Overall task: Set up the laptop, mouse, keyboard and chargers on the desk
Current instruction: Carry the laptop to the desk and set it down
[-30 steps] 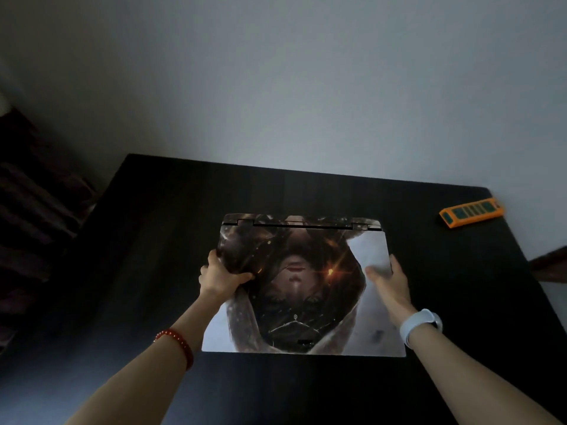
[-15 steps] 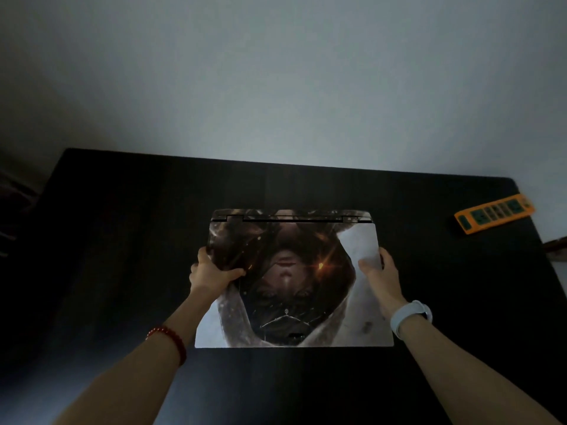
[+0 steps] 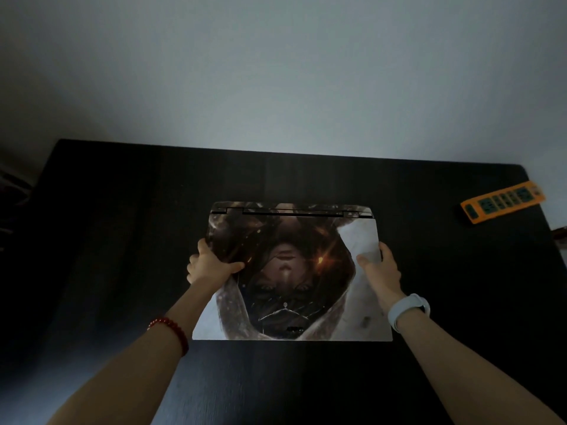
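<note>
Closed laptop [image 3: 291, 271] lying flat at the middle of the dark tabletop [image 3: 122, 240], hinge edge away from the person, its lid covered by a printed picture skin with a slight sheen. The left hand [image 3: 211, 265] grips the laptop's left edge, thumb on the lid and fingers curled round the side; the right hand [image 3: 380, 271] holds the right edge the same way. The laptop reads as a thin, rigid slab, probably fairly heavy for its thickness and smooth enough to slip, so a two-sided hold at mid-length of the edges suits it; pressing on the centre of the lid, over the screen, seems unwise. Right of the laptop, well apart and near the tabletop's far corner, lies an orange power strip [image 3: 503, 200], a long hard-plastic bar with dark sockets.
</note>
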`<state>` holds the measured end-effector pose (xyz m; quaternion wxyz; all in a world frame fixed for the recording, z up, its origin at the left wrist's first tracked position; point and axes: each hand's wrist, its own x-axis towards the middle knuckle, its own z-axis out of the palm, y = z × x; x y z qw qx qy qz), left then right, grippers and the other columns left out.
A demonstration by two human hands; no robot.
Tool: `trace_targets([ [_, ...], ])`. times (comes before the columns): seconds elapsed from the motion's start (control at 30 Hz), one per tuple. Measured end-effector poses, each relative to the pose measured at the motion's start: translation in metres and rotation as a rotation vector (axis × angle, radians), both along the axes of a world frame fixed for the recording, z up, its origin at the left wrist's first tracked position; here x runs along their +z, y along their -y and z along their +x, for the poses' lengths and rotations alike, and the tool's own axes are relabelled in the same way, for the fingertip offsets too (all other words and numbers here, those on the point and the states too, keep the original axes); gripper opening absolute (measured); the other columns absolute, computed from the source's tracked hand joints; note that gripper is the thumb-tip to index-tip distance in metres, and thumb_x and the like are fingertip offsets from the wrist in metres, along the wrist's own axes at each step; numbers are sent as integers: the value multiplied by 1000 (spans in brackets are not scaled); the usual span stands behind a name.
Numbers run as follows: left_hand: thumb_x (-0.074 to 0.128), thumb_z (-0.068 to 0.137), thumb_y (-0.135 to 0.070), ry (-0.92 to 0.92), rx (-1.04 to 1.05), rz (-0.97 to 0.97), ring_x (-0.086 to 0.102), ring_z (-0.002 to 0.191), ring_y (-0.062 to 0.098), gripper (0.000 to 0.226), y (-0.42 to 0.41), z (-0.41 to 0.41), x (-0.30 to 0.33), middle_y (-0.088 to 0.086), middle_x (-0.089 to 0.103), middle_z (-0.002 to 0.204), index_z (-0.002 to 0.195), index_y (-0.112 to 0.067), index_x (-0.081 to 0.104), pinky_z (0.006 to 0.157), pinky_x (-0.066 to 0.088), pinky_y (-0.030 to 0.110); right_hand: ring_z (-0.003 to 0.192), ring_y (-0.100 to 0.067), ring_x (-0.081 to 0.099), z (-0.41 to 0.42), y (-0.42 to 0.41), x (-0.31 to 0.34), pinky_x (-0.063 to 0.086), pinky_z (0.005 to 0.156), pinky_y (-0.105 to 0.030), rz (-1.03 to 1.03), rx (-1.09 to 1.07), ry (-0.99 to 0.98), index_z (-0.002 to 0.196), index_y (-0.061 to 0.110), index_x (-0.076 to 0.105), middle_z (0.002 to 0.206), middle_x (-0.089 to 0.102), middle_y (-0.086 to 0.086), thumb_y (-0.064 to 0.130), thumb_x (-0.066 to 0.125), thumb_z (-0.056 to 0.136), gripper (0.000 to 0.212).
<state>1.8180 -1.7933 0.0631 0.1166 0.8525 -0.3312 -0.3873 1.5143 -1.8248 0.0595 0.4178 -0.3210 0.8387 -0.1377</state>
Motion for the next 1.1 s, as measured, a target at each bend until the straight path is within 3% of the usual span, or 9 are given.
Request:
trace_targets([
  [0.4,82,64,-35,80,3,40,34,126,41,104,0,-3,-12,24,34,137,142,-16,15,104,34,55,132,-37,30,5,-6,0,30,104,-48,24,185,-127,146,23,14,144,34,-15,36,62,84,79],
  [0.57,83,59,-41,198,-42,-1,27,124,38,92,3,3,-13,18,24,137,132,-13,34,97,37,49,130,-41,27,14,-21,4,33,102,-55,-40,320,-248,143,29,15,143,30,-18,37,64,82,79],
  [0.67,78,61,-51,252,-136,37,24,128,40,107,-5,-1,-16,18,18,144,142,-18,16,103,29,52,131,-42,27,15,-29,6,34,103,-56,-74,418,-329,144,28,14,145,24,-20,42,63,82,80],
  [0.77,70,64,-61,239,-271,4,6,137,40,117,-29,-18,-23,12,-10,154,145,-26,-6,109,18,54,136,-42,20,16,-40,4,29,106,-55,-67,488,-348,146,27,12,152,10,-20,48,60,83,82],
  [0.87,65,64,-68,250,-286,-31,-2,139,38,112,-48,-28,-27,9,-21,153,145,-34,-5,110,13,55,138,-42,14,17,-49,1,27,107,-55,-56,487,-318,146,28,10,154,2,-17,50,60,82,85],
  [1.1,60,65,-72,265,-299,-74,6,135,41,106,-58,-30,-28,8,-19,153,144,-40,-3,107,18,56,138,-41,15,15,-56,0,30,107,-56,-81,510,-347,146,26,9,152,3,-18,50,59,83,84],
])
